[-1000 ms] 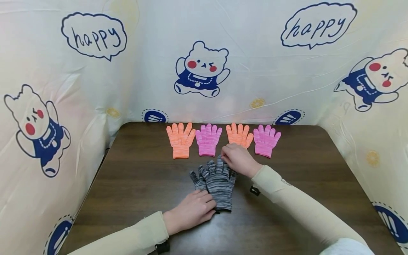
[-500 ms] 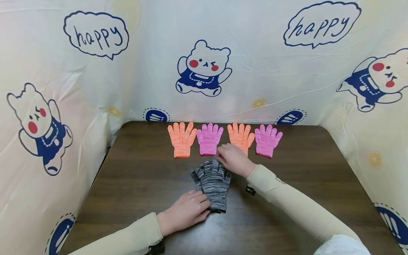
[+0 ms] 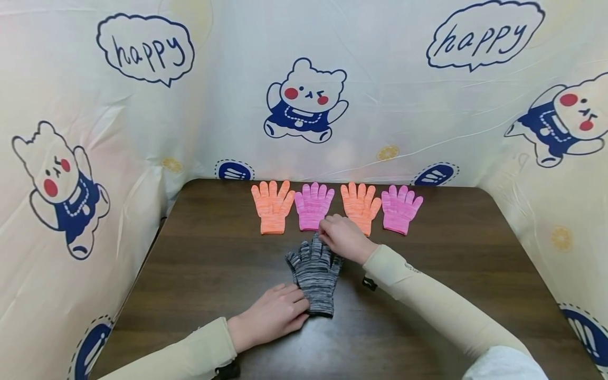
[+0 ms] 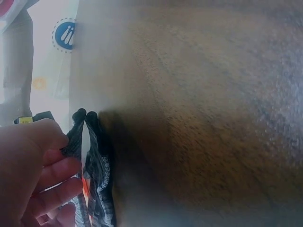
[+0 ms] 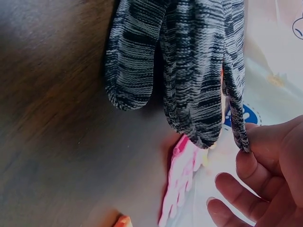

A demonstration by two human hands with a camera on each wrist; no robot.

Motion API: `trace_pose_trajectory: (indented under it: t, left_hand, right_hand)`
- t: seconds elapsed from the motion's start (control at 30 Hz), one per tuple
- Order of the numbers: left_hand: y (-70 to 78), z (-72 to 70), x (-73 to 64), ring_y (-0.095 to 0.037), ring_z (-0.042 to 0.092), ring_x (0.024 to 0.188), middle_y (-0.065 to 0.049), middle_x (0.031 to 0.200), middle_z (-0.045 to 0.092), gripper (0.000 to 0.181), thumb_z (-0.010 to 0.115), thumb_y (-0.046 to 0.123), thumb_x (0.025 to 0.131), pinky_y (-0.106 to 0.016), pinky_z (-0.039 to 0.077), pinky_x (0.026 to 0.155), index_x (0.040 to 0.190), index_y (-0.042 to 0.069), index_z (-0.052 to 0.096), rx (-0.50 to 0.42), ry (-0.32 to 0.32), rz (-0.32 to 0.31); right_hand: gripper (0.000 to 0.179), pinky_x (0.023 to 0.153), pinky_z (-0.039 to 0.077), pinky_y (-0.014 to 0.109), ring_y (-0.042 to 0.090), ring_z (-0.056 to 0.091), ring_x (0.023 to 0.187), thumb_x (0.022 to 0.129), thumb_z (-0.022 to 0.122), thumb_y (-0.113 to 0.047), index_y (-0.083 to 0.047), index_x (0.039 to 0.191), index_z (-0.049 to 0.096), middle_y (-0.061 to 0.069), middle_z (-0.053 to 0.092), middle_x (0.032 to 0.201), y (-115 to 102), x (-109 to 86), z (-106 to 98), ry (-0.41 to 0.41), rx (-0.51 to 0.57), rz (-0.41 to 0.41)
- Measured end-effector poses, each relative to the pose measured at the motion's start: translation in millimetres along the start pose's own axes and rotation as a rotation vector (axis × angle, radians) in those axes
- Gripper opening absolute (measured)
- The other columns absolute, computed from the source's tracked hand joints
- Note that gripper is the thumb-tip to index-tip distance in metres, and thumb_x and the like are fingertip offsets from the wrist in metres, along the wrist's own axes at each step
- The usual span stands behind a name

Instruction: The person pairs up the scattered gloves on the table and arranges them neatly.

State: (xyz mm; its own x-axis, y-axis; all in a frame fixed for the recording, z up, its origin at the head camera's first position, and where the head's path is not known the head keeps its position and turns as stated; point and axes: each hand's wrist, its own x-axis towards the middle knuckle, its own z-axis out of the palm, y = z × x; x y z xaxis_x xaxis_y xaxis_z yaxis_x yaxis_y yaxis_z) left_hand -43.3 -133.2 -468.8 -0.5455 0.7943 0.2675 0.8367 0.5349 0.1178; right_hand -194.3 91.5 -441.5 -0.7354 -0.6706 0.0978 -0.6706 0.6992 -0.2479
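Where left hand (image 3: 276,312) and right hand (image 3: 347,237) hide the top gray glove (image 3: 319,279), their fingers (image 5: 247,165) pinch it.

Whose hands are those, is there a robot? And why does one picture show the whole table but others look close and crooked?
No robot here: you see a person's bare left hand and right hand. The wide picture is filmed from the person's head, looking forward and down. The close ones are filmed from each wrist, so they tilt the way the wrists do.

At the back of the brown table is a row, from left to right: orange glove, pink glove, another orange glove, another pink glove. Nearer are two gray gloves, one over the other. The left hand holds the top one by its cuff, and the right hand pinches the tip of one of its fingers. Behind hangs a cloth with cartoon bears.
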Motion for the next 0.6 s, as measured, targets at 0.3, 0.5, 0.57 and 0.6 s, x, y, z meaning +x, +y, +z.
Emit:
trace_pose_trajectory:
  t: [0.3, 0.5, 0.57, 0.6]
  left_hand:
    - [-1.4, -0.7, -2.5, -0.011, 0.056, 0.082, 0.008, 0.088, 0.063, 0.013, 0.077, 0.027, 0.094, -0.024, 0.039, 0.064, 0.088, 0.021, 0.067, -0.002, -0.012, -0.014]
    - [-1.5, 3.0, -2.3, -0.012, 0.056, 0.083, 0.008, 0.088, 0.062, 0.014, 0.076, 0.029, 0.095, -0.024, 0.036, 0.063, 0.088, 0.022, 0.067, 0.011, -0.046, -0.011]
    - [-1.2, 5.3, -2.2, -0.012, 0.056, 0.082, 0.008, 0.087, 0.062, 0.016, 0.076, 0.031, 0.095, -0.024, 0.034, 0.063, 0.086, 0.022, 0.066, 0.024, -0.042, -0.007]
    - [-1.2, 6.3, -2.0, -0.012, 0.056, 0.081, 0.008, 0.086, 0.061, 0.016, 0.076, 0.032, 0.094, -0.024, 0.034, 0.063, 0.086, 0.023, 0.066, 0.03, -0.036, -0.007]
  right_hand:
    - [0.009, 0.073, 0.053, 0.035, 0.019, 0.057, 0.081, 0.099, 0.074, -0.018, -0.012, 0.095, 0.068, 0.001, 0.065, 0.089, 0.2, 2.7, 6.8, -0.001, 0.006, 0.001]
    - [0.011, 0.071, 0.052, 0.036, 0.019, 0.056, 0.079, 0.098, 0.074, -0.016, -0.011, 0.093, 0.066, 0.001, 0.064, 0.087, 0.6, 1.6, 11.2, 0.01, 0.014, -0.015]
    - [0.012, 0.07, 0.051, 0.035, 0.019, 0.056, 0.078, 0.098, 0.074, -0.016, -0.011, 0.091, 0.066, 0.001, 0.064, 0.086, 1.4, 1.2, 13.9, 0.016, 0.01, -0.02]
    - [0.012, 0.07, 0.051, 0.035, 0.019, 0.056, 0.077, 0.098, 0.074, -0.016, -0.011, 0.091, 0.066, 0.001, 0.063, 0.085, 1.9, 1.2, 15.1, 0.017, 0.009, -0.021]
